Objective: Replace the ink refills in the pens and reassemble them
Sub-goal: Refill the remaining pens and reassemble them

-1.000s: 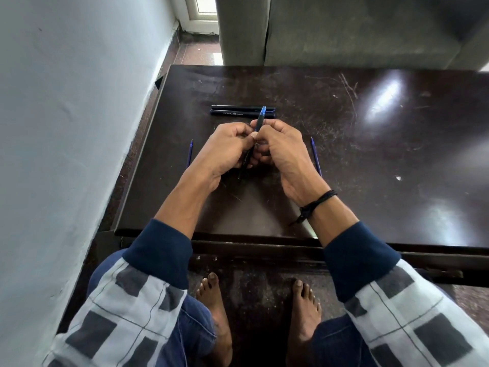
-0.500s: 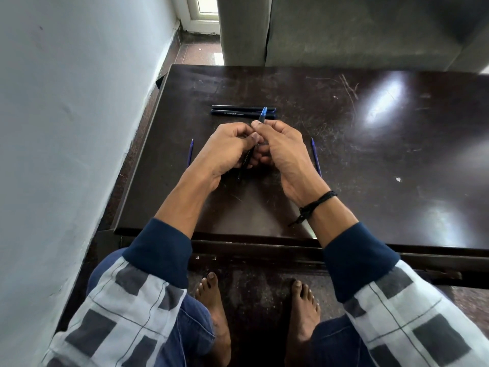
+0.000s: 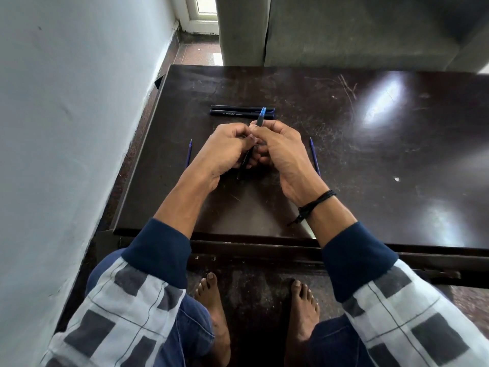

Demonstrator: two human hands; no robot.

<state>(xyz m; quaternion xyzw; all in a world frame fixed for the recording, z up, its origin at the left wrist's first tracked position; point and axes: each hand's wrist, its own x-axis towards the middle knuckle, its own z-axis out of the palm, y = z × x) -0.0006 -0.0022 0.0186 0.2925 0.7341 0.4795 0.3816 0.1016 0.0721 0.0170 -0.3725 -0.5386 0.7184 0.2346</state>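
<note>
A scratched dark table [image 3: 370, 160] stands beside a pale wall [image 3: 66, 128], grey sofa [image 3: 357, 30] behind, daylight glaring on its top.

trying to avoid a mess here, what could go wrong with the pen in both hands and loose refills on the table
1. The left hand and right hand grip the pen over the table; a loosened piece could slip out and roll away.
2. The right refill lies close beside the right wrist, so a forearm move may knock it.
3. It looks just like the left refill; used and fresh could get swapped.
</note>
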